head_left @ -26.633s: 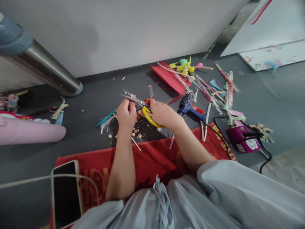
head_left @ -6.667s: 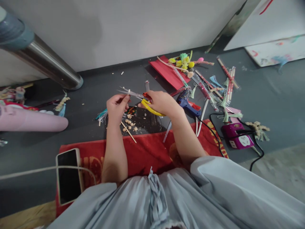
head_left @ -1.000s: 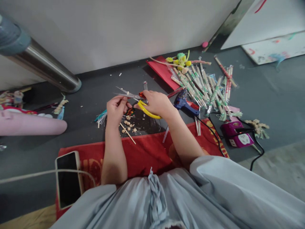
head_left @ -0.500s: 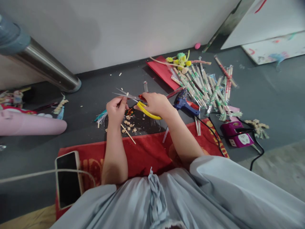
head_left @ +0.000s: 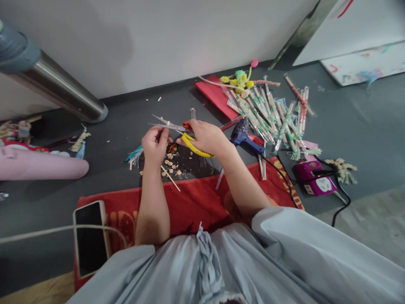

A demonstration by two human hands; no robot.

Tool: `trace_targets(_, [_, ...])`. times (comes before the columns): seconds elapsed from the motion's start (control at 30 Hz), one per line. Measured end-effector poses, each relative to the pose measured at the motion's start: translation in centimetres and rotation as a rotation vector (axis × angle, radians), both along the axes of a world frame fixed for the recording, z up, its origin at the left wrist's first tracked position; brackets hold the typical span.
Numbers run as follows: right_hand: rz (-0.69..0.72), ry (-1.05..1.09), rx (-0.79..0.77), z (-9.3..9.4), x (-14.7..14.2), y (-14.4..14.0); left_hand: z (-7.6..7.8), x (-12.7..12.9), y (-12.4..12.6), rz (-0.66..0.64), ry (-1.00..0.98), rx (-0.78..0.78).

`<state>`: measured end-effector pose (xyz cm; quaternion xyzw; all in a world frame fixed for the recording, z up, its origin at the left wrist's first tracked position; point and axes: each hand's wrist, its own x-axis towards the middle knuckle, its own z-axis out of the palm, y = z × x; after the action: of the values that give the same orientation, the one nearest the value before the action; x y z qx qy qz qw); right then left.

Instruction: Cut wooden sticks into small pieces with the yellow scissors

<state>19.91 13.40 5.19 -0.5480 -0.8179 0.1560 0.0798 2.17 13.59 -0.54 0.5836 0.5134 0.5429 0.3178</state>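
My right hand (head_left: 206, 137) is wrapped round a pair of scissors (head_left: 193, 147) with yellow handles. Their blades point left and stand apart above my left hand (head_left: 155, 144). The fingers of my left hand are pinched together, with a small pale stick end (head_left: 168, 123) showing above the fingertips between the blades. Most of that piece is hidden by the fingers. Just below the hands, small tan chunks (head_left: 171, 164) lie scattered beside a thin wooden stick (head_left: 171, 178). A teal and white tassel (head_left: 135, 155) lies left of my left hand.
A blue glue gun (head_left: 243, 137) lies right of my right hand, near wrapped chopsticks (head_left: 262, 112) and a red sheet (head_left: 215, 97). A purple power socket (head_left: 314, 177), a red cloth (head_left: 190, 202), a phone (head_left: 91, 238) and a pink cylinder (head_left: 44, 164) surround the work area.
The scissor blades have spread wider, the upper one now standing higher. Both hands have barely moved. The pink ball at the back has shifted slightly left.
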Motion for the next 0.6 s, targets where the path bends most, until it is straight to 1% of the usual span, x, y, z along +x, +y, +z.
trace_targets(0.27, [0.005,0.066,-0.004,-0.28,0.21,-0.01,0.19,0.05,-0.11,-0.032,0.053,-0.02])
trace_targets(0.6, [0.02,-0.019,-0.044,0.21,0.07,-0.01,0.05,-0.24,0.01,-0.031,0.094,-0.011])
